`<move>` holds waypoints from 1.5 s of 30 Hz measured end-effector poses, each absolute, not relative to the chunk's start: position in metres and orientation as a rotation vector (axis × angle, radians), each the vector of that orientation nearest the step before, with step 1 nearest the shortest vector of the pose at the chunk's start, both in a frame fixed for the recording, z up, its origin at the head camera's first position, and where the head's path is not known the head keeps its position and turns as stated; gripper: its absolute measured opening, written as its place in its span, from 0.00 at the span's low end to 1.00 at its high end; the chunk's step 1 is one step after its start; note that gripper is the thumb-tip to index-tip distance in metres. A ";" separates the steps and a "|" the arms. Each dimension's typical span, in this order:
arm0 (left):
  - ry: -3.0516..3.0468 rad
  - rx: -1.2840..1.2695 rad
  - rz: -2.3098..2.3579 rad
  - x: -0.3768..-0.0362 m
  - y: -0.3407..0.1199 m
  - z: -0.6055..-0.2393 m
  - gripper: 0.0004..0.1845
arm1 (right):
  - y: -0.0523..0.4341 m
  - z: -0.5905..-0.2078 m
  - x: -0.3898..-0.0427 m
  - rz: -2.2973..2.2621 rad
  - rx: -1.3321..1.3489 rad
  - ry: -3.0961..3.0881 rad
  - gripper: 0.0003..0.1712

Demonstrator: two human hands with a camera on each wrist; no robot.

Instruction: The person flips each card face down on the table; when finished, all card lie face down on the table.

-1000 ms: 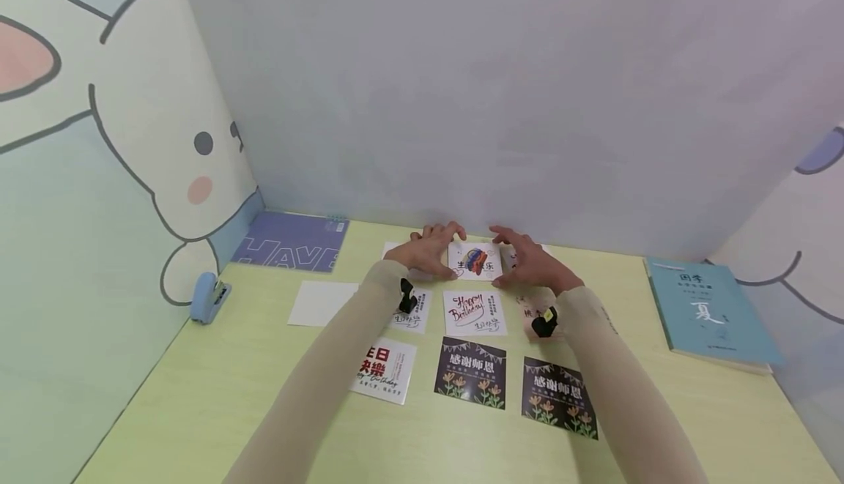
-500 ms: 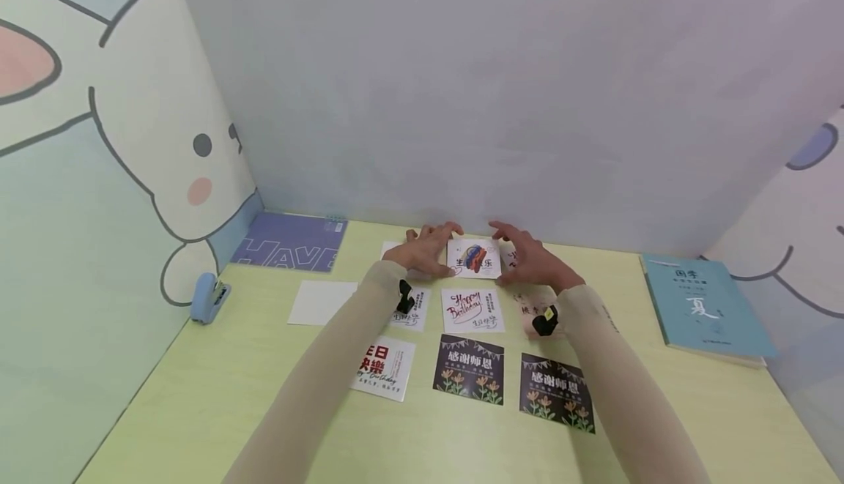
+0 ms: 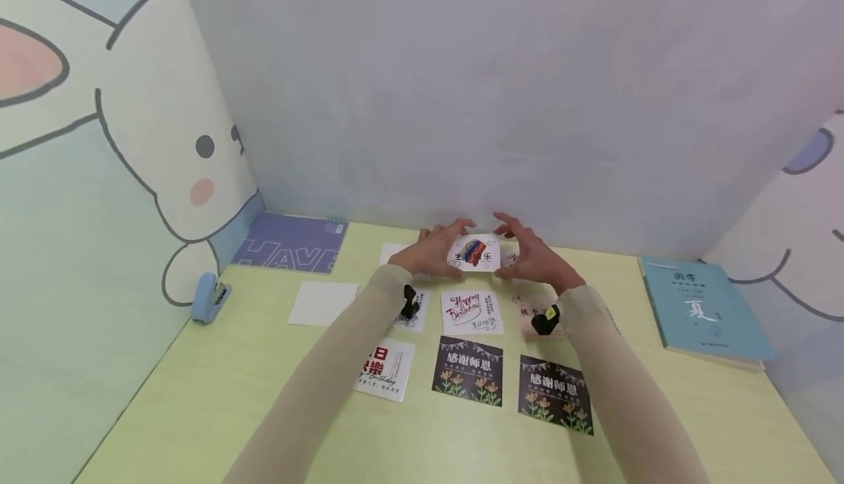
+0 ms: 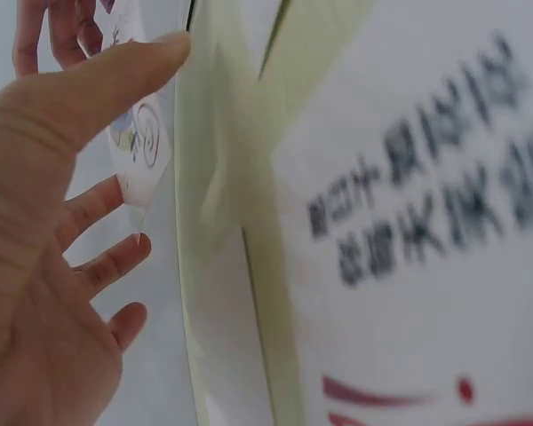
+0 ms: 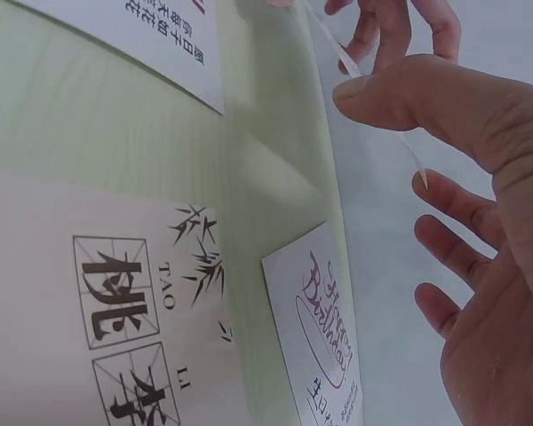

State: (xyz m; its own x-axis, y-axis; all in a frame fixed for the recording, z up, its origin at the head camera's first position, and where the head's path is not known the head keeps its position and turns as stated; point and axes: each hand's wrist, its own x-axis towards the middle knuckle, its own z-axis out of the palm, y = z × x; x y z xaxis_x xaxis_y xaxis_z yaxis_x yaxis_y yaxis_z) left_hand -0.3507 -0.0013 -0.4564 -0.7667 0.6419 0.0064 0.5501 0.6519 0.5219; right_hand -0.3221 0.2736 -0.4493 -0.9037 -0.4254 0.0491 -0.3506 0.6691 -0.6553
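Card held off the bench between both hands, at the far row of the layout.

Nearest lie two dark cards (image 3: 469, 370) and a red-lettered card (image 3: 385, 368); beyond them the Happy Birthday card (image 3: 471, 312). Above that row the left hand (image 3: 431, 250) and right hand (image 3: 532, 257) each pinch an opposite edge of the white card (image 3: 474, 252), thumb near, fingers behind, a grip on both sides. Bare bench (image 3: 217, 389) lies left; stapler (image 3: 209, 298) and purple notebook (image 3: 292, 242) lie far left, the blue book (image 3: 702, 307) right; the wall stands just behind.
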 end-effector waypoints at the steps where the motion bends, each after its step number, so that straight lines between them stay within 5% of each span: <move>1: 2.700 0.995 0.759 -0.351 0.001 -0.457 0.62 | 0.274 -0.450 -0.322 -1.063 -0.654 2.770 0.70; 24: 2.474 1.078 1.234 -0.352 0.015 -0.449 0.59 | 0.276 -0.448 -0.313 -1.334 -0.604 2.605 0.72; 45: 2.060 1.047 1.668 -0.347 0.016 -0.444 0.59 | 0.260 -0.452 -0.311 -1.225 -0.586 2.582 0.59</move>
State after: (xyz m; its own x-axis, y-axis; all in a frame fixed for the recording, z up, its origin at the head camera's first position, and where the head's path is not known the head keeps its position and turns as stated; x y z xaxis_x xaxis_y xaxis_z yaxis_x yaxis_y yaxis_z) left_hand -0.3467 0.0164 -0.4440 -0.6934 0.6884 0.2128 0.3514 0.0652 0.9340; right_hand -0.3105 0.2598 -0.4523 -0.8953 -0.4445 -0.0305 -0.2576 0.5722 -0.7786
